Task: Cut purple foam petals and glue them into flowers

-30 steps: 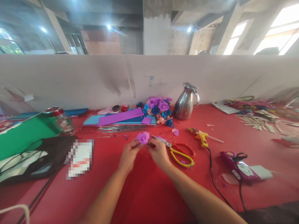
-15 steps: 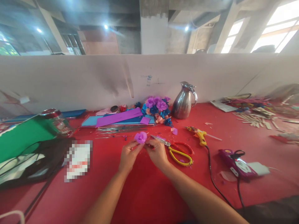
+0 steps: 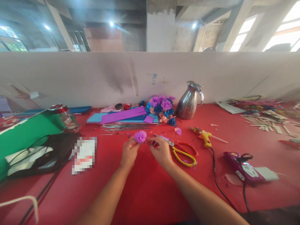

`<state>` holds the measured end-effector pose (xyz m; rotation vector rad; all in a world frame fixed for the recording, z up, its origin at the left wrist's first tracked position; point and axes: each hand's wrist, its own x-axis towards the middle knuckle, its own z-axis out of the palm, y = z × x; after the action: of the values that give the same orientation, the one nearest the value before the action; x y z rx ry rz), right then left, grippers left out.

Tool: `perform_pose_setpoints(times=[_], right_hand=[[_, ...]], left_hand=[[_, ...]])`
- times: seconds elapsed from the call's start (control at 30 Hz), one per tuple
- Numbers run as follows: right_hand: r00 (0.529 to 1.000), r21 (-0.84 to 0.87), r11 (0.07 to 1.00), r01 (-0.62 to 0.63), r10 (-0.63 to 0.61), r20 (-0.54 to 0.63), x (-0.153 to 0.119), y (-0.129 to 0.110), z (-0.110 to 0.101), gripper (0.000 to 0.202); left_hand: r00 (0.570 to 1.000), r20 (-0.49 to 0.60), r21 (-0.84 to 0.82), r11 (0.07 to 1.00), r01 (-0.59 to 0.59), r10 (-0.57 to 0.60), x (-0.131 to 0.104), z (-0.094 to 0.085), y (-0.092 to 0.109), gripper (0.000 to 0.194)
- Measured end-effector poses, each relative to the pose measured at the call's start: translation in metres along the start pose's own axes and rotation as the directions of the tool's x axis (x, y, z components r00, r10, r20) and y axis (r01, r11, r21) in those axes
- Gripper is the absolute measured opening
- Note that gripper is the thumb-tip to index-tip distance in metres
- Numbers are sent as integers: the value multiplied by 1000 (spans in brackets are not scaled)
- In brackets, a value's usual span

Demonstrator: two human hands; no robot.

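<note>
A purple paper flower [image 3: 140,137] is pinched in the fingers of my left hand [image 3: 129,151], its petals facing up. Just to the right of it, my right hand [image 3: 160,152] has its thumb and fingers drawn together; whatever lies between them is too small to make out. The scissors [image 3: 185,153], with one red and one yellow handle, lie beside my right hand, their blades partly behind its fingers. Beyond the hands, thin wires [image 3: 124,128] are spread on the red table [image 3: 150,193].
Paper flowers [image 3: 161,107] in purple, blue and pink are heaped near the partition, left of a steel jug [image 3: 188,101]. Purple paper strips [image 3: 124,114] lie on blue sheets. To the right are a yellow glue gun [image 3: 206,139] and a purple power strip [image 3: 245,168] with cords.
My right hand has moved slightly away from the flower, opening a gap between them. The left hand still holds the flower. The whole view has shifted a little.
</note>
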<state>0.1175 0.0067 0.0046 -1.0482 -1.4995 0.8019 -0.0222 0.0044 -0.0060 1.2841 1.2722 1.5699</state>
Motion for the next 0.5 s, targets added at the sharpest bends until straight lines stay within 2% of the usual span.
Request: perform_pose_setpoints(times=[0.13, 0.27, 0.37, 0.5], right_hand=[[1000, 34, 999, -4, 5, -30, -1, -1, -2, 18], [998, 67, 996, 55, -53, -24, -2, -6, -2, 21], [995, 45, 995, 87, -85, -49, -3, -11, -3, 23], [993, -29, 994, 107, -108, -50, 0, -13, -3, 13]], left_hand=[[999, 11, 135, 990, -40, 39, 0, -3, 5, 16], [991, 42, 296, 946, -130, 123, 1, -3, 9, 13], [967, 101, 382, 889, -253, 232, 3, -2, 6, 14], [918, 223, 483, 781, -396, 328, 3, -2, 1, 19]])
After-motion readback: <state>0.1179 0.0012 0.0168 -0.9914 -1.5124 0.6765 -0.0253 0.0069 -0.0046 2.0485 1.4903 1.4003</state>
